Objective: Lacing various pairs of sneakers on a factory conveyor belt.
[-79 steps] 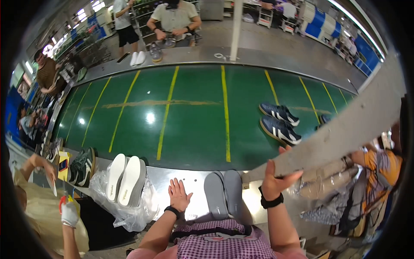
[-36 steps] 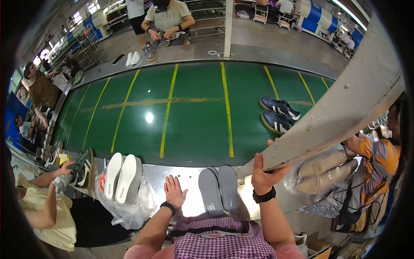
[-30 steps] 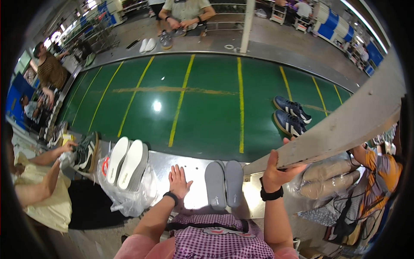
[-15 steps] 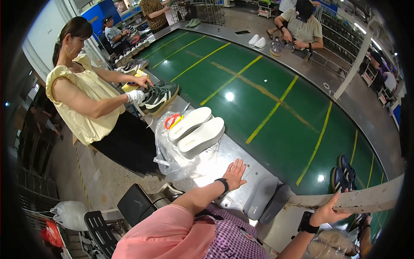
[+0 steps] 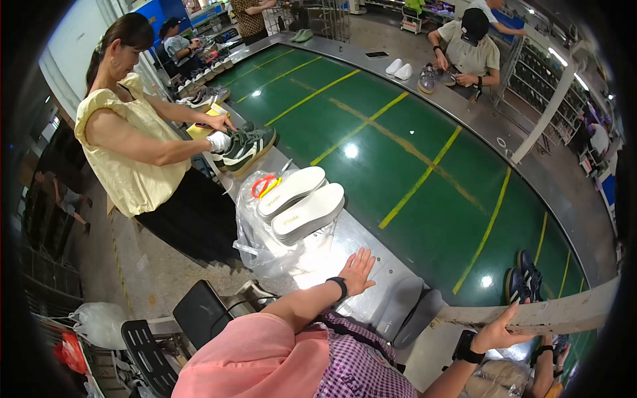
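Note:
My left hand [image 5: 358, 268] lies flat and open on the metal bench edge [image 5: 371, 249], a black watch on its wrist. Just to its right lie two grey insoles [image 5: 408, 310] side by side. My right hand [image 5: 501, 325] is raised with fingers spread against the underside of a pale grey beam [image 5: 551, 313]; it holds nothing. To the left of my left hand, two white shoe soles [image 5: 300, 202] rest on a crumpled clear plastic bag [image 5: 265, 242].
A green conveyor belt [image 5: 398, 146] with yellow lines runs ahead, carrying a pair of dark sneakers [image 5: 521, 284]. A person in a yellow top [image 5: 133, 146] at my left handles a dark green sneaker [image 5: 247, 147]. A seated person [image 5: 464, 50] works across the belt. A black stool [image 5: 199, 315] stands below.
The view has swung to the left, bringing the person in yellow and the white soles toward the middle. My hands stay on the bench and against the beam.

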The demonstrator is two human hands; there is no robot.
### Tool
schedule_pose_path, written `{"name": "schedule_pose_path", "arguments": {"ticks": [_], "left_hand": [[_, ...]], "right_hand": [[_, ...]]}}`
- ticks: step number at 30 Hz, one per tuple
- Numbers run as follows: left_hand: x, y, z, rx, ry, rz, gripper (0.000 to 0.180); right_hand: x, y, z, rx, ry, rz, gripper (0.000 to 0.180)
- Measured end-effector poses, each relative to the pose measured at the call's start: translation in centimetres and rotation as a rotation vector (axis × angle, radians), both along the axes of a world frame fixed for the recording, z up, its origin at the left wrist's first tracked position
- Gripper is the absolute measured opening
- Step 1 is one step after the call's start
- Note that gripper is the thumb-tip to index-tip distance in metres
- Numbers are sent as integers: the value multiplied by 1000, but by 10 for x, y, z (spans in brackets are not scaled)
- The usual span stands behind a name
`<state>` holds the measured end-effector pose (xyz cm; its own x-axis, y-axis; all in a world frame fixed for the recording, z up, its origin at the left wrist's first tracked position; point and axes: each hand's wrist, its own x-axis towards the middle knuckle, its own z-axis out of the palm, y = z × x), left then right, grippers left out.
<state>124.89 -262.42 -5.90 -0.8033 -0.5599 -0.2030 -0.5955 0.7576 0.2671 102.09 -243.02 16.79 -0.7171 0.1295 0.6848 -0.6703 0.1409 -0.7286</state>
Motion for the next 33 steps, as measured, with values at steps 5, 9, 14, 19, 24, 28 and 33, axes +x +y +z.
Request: {"name": "schedule_pose_path", "arguments": {"ticks": [5,9,14,19,24,28,33], "left_hand": [[1,0,-2,-11,-4,1,77],[-1,-1,-1,-9,-55,0,79],[-1,-2,3,20,-58,-8,79],[-3,-5,-2,31,-90,-11,79],[-6,-7,-10,-37,-206,-20,83],[-5,-4,-11,-73,-92,-78,83],[-2,-4,-4,23,2,-85,81]], "right_hand": [[0,-1,2,93,-29,-90,63],[1,-2,2,16,-15,-28,64],[7,-5,9,31,-29,2,58],[22,3,20,114,-149,-100,72],[66,49,-6,271,-163,159,73],[103,109,-57,719,-249,80,42],[145,149,-116,757,-642,118,31]]}}
